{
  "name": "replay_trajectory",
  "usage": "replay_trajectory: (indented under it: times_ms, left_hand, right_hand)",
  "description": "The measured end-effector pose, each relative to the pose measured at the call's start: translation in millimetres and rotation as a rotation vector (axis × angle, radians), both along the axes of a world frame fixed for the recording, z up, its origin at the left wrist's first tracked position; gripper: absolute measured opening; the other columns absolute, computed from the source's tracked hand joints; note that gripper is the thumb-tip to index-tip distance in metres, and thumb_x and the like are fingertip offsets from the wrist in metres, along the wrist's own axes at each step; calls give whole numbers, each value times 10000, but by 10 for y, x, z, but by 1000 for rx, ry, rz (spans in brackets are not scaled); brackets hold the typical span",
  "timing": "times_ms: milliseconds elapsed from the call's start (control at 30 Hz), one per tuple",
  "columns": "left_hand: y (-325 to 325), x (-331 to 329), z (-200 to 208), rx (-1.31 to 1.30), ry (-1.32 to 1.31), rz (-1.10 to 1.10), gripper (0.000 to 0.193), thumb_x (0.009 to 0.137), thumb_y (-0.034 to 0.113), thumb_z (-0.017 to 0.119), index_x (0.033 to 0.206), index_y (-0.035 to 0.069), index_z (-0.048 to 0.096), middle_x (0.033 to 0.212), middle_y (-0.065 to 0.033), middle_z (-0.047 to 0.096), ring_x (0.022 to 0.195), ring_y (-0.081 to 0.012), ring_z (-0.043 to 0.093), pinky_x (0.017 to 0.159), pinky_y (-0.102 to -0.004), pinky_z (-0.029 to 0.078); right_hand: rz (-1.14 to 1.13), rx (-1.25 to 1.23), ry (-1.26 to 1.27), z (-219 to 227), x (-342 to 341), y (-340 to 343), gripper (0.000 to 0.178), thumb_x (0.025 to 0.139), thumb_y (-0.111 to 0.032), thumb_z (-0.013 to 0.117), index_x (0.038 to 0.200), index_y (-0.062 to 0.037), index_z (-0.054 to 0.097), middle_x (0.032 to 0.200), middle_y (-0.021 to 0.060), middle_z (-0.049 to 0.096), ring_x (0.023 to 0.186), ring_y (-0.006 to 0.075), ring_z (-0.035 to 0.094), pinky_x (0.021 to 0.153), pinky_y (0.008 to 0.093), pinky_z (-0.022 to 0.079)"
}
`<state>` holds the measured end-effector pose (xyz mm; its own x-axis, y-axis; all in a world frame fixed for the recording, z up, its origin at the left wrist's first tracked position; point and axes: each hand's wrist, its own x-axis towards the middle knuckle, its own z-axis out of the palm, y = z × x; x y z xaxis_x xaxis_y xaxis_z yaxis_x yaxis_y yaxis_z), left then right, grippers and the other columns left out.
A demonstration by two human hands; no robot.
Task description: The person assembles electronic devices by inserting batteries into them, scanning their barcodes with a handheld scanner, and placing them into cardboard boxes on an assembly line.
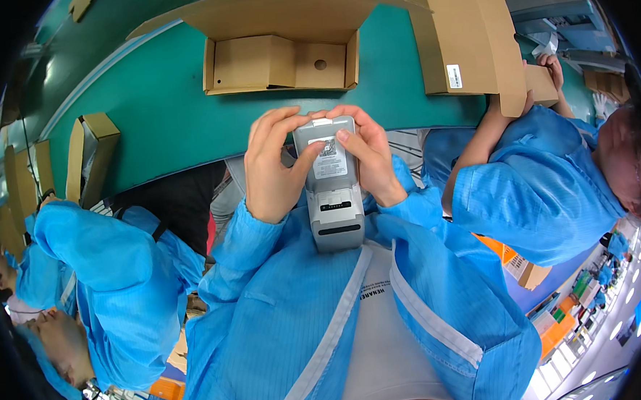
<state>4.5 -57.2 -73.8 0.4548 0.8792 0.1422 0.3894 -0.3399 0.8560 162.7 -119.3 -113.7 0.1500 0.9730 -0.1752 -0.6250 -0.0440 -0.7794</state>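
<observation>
In front of my chest is a boxy grey device (336, 199), its lower end against my jacket. A white printed label (331, 164) lies on its upper panel, and two dark slots cross its lower part. My left hand (272, 170) grips the upper left: the thumb touches the label and the fingers curl over the far edge. My right hand (370, 157) holds the upper right side, thumb on the panel beside the label, fingers partly hidden behind the device. A small white piece (322, 121) shows at the far edge, near my fingertips.
Beyond my hands an open cardboard box (282, 87) with a folded insert stands on the green table (178, 120). Another carton (461, 40) stands at right, a narrow one (92, 157) at left. Co-workers in blue sit on both sides; one person's hands (549, 68) hold a small box.
</observation>
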Motion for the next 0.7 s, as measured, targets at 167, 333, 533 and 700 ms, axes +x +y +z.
replay_trajectory:
  times_ms: [167,333,533,700]
  left_hand:
    - [52,-77,75,-48,15,90,233,801,27,782,1016,36,695,1149,-110,659,1163,-272,592,998,-360,465]
    - [178,-176,323,-267,-209,97,228,839,29,772,1038,5,665,1021,-89,676,934,-169,625,810,-282,503]
    - [825,28,230,-277,-455,377,295,890,22,748,1111,-74,578,963,-143,683,811,-172,700,644,-235,562]
    - [824,497,-121,-192,-212,352,358,810,133,837,996,-92,629,852,-157,713,738,-182,724,626,-278,567]
  right_hand:
    - [50,60,111,-23,-26,-8,308,995,-151,511,1248,23,538,1268,160,632,1145,206,626,982,329,514]
    - [39,50,217,-191,76,-62,351,991,-170,500,1273,39,521,1269,190,626,1119,217,646,938,321,543]
    - [21,36,254,-197,10,-34,335,970,-125,504,1261,40,520,1282,226,622,1134,248,653,972,350,547]
    - [15,60,276,-188,9,-45,339,959,-102,504,1264,44,518,1282,222,623,1140,250,650,984,353,540]
